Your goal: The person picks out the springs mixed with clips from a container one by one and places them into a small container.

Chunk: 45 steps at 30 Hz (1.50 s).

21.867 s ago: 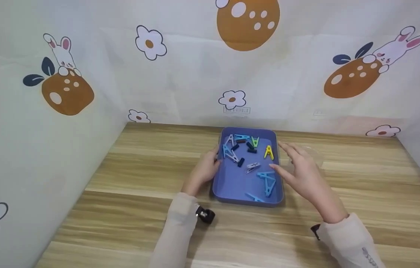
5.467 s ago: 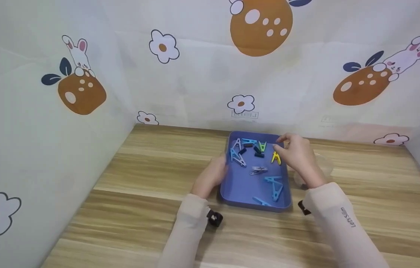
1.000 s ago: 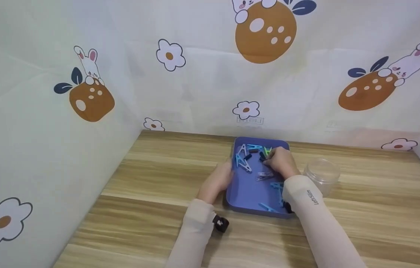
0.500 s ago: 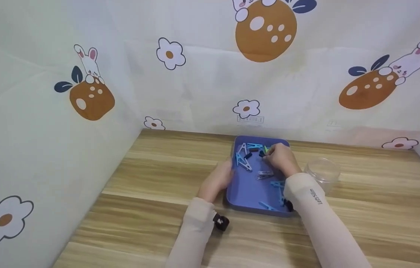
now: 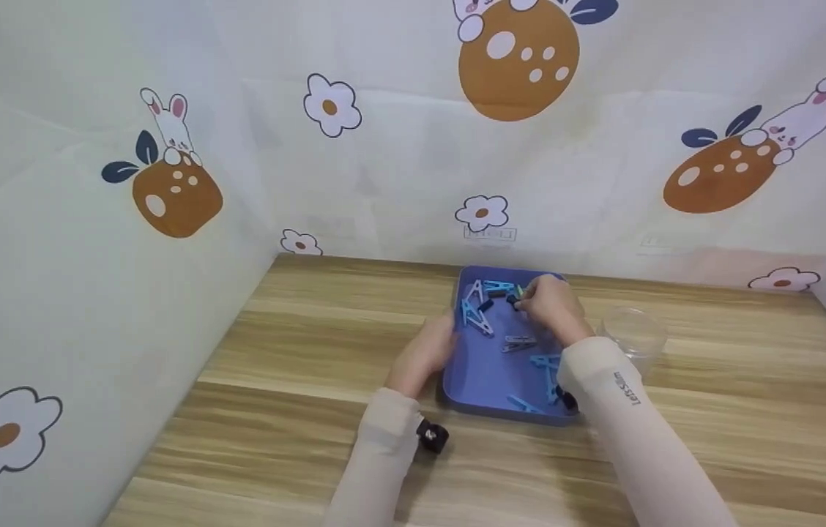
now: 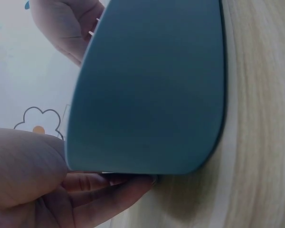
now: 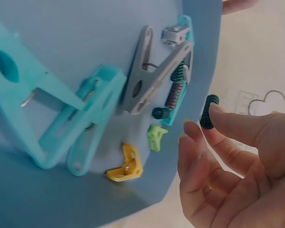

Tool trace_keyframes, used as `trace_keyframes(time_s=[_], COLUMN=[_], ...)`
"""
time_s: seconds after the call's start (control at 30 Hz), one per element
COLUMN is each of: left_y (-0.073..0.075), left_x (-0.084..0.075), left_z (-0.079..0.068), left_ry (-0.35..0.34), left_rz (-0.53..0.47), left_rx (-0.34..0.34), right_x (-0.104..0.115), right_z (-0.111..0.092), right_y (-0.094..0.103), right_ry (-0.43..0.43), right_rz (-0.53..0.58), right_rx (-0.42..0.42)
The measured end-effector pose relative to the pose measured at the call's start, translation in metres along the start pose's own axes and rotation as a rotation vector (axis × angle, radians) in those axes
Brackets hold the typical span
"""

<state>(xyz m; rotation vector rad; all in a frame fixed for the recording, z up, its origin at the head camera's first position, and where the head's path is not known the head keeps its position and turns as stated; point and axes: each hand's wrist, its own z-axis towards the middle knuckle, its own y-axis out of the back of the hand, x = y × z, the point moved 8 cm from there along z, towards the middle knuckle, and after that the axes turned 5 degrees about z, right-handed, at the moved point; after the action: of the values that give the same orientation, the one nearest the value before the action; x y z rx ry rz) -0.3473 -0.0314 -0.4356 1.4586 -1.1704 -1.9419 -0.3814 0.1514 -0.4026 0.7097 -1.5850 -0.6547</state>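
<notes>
Dark ridged cylinder [image 7: 209, 112] is in my right hand [image 5: 553, 306], pinched between thumb and finger over the far part of the blue tray [image 5: 482, 373], apart from the other pieces. Left hand [image 5: 424, 351] sits against the tray's left wall; can't tell if its fingers grip. Crowded up there: another dark cylinder [image 5: 485, 305], a brown cylinder [image 5: 496, 294] and a jumble of blue and grey clips [image 5: 477, 319] lie just left of my fingertips. Green clip [image 7: 156, 137] and yellow clip [image 7: 126, 167] show in the right wrist view; from the head my hand hides the yellow one and most of the green. Grey clip [image 5: 519, 342] lies mid-tray. Light-blue clips [image 5: 549, 377] sit near right, partly blocked by my right sleeve [image 5: 636, 417]. Clear jar [image 5: 636, 329] stands on the table [image 5: 288, 351] right of the tray, cuff covering part of it.
</notes>
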Motion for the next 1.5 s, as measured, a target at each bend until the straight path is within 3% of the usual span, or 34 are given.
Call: trace_keyframes(time_s=[0.33,0.73,1.2,1.5], left_y=[-0.001,0.000,-0.001,-0.003], left_x=[0.001,-0.001,0.001,0.002], left_z=[-0.001,-0.002,-0.001,0.001], left_ry=[0.023,-0.044,0.017,0.041], left_rz=[-0.036,0.003,0.001,0.015], left_rx=[0.029,-0.007,0.010,0.020], right_x=[0.006,0.011,0.016,0.007], right_z=[-0.008,-0.024,-0.042,-0.048], right_y=[0.009,0.019,0.033,0.041], right_ry=[0.004,0.037,0.103,0.079], right_rz=[-0.023,-0.013,0.015,0.077], right_rx=[-0.009,-0.031,-0.072,-0.074])
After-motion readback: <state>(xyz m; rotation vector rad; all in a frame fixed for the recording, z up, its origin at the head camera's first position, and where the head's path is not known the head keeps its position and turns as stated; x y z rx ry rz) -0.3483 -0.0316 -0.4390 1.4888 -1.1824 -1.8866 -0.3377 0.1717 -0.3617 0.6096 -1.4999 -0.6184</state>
